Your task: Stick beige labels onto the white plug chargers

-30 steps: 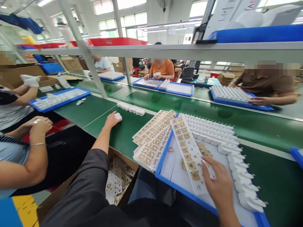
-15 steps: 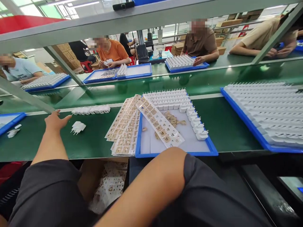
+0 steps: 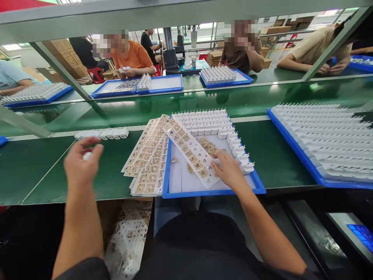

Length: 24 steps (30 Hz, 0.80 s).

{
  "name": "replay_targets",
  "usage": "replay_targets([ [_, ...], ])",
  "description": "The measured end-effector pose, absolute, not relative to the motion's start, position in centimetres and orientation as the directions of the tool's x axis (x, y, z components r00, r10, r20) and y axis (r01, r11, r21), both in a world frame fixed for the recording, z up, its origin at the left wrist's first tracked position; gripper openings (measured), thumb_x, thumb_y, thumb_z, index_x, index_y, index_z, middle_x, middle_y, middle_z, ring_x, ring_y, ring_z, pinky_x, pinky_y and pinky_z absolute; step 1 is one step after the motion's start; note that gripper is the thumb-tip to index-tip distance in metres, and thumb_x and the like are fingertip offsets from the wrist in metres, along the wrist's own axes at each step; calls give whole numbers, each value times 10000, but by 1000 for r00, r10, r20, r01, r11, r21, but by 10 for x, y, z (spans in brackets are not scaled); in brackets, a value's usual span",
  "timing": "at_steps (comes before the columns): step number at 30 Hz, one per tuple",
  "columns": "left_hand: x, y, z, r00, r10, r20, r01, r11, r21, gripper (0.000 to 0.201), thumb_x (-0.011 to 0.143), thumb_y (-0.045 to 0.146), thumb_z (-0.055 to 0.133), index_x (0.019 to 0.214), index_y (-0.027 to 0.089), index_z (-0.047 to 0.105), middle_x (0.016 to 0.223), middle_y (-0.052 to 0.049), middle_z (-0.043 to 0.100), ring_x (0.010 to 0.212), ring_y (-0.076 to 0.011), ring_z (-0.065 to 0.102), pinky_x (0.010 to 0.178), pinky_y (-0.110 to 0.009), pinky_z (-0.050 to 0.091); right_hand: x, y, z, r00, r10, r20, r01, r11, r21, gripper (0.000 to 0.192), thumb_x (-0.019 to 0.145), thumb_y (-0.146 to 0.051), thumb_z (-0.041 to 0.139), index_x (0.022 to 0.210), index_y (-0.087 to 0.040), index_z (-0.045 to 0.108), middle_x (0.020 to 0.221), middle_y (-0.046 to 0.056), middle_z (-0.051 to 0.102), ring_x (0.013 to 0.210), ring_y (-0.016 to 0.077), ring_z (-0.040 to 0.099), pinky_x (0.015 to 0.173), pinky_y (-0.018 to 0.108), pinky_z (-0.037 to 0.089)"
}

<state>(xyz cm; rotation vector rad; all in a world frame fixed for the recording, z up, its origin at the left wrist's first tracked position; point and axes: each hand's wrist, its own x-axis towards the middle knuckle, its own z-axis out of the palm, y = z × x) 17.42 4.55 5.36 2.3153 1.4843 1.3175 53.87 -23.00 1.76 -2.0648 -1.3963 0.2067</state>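
My left hand [image 3: 83, 161] is raised over the green bench on the left, blurred, its fingers curled round a white plug adapter [image 3: 87, 156] that shows only in part. Behind it runs a short row of white plug adapters [image 3: 115, 133]. My right hand [image 3: 229, 168] touches the right edge of a sticker sheet [image 3: 185, 146], thumb and fingers slightly apart. That sheet, with tan stickers and some bare spots, slants across a blue-rimmed tray [image 3: 214, 192]. Upright white adapters [image 3: 201, 122] stand along the tray's back and right side. Loose tan pieces [image 3: 207, 146] lie inside.
More sticker sheets [image 3: 148, 155] are fanned out left of the tray. A fuller adapter tray [image 3: 326, 144] stands on the right. A sloping metal post [image 3: 23, 120] and an overhead beam [image 3: 175, 15] frame the bench. Co-workers sit opposite with trays.
My left hand has come right from the bench's far side and curled round an adapter. My right arm has swung back from the lower left, bringing the hand onto the sticker sheet.
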Motion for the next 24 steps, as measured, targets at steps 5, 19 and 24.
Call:
replay_targets([
  [5,280,-89,21,618,754,222,321,-500,804,337,918,435,614,1169,221,682,1008,-51,767,946,-207,694,901,-353,545,562,-226,-14,422,891,170,809,-285,-513,315,902,-221,594,1197,-149,678,1105,150,750,1097,343,670,975,522,533],
  [19,373,-127,-20,780,592,-205,39,281,959,985,760,502,825,1537,210,296,1056,-100,733,950,-225,722,895,-376,544,562,-225,-4,585,810,35,66,-4,-998,386,800,-472,729,1086,-214,702,1096,85,709,703,155,693,599,292,573],
  [24,377,-132,-9,751,594,-288,-111,544,832,1111,679,394,904,1567,275,248,1228,-120,700,1068,-241,695,879,-355,560,560,-225,-2,535,845,30,24,20,-1000,365,824,-471,723,1089,-222,692,1106,75,723,725,159,695,629,302,590],
])
